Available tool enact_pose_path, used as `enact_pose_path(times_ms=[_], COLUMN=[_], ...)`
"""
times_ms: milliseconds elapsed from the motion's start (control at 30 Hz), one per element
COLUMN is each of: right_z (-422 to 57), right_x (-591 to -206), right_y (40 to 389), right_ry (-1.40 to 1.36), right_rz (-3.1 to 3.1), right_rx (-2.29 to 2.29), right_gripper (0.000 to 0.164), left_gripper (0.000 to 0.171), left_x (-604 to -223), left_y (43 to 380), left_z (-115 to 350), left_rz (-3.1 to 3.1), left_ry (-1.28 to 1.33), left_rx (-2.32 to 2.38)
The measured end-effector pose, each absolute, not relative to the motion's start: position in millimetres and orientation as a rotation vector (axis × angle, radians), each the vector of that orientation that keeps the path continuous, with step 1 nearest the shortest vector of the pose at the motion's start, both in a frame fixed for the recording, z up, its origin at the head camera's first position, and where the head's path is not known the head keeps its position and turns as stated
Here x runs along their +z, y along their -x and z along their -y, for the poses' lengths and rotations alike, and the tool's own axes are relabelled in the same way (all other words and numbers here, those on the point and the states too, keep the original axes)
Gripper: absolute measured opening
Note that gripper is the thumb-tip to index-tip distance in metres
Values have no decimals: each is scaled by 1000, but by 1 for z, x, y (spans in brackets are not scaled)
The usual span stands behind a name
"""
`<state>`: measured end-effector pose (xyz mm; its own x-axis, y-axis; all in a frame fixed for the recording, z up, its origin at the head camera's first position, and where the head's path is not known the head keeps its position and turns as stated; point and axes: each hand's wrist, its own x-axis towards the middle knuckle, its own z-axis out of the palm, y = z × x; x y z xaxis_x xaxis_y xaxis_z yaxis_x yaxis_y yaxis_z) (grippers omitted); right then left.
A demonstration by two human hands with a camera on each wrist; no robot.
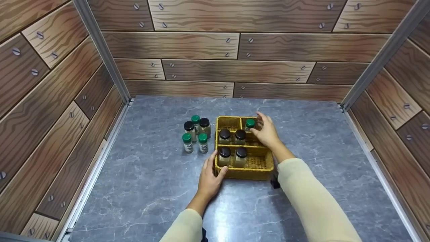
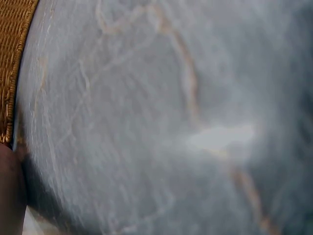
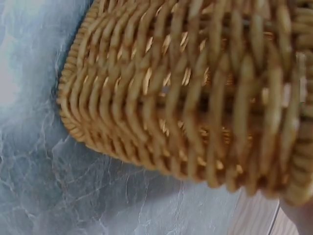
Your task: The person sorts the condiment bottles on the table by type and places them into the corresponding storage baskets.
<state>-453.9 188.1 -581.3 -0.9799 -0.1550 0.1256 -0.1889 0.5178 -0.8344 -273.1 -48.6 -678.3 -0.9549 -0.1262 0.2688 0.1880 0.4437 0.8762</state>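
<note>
A yellow-brown woven basket with compartments stands on the table. My left hand holds its front left corner, thumb against the front wall and fingers along the left side. At the back right compartment, my right hand has its fingers spread beside a green-capped spice jar; the thumb is close to the jar, and contact is hard to tell. Black-capped jars stand in the middle row and the front row. The right wrist view shows the woven basket wall close up.
Left of the basket several jars stand in a group, some with black caps and some with green caps. The grey marbled table is enclosed by wood-patterned walls at the back and sides.
</note>
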Motion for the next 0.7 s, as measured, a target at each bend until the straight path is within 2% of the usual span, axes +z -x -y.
enact_pose_path(times_ms=[233,700], right_z=[-194,-202], right_x=[-581,-584], right_y=[432,380], right_ry=[-330,-415], right_rz=[2718,2587], right_rx=[1380,1507], right_gripper=[82,80], left_gripper=[72,72], left_x=[-679,-679], left_y=[273,273], left_z=[49,49], left_rz=[2406,2401], left_ry=[46,52], left_rx=[-1516,-1518])
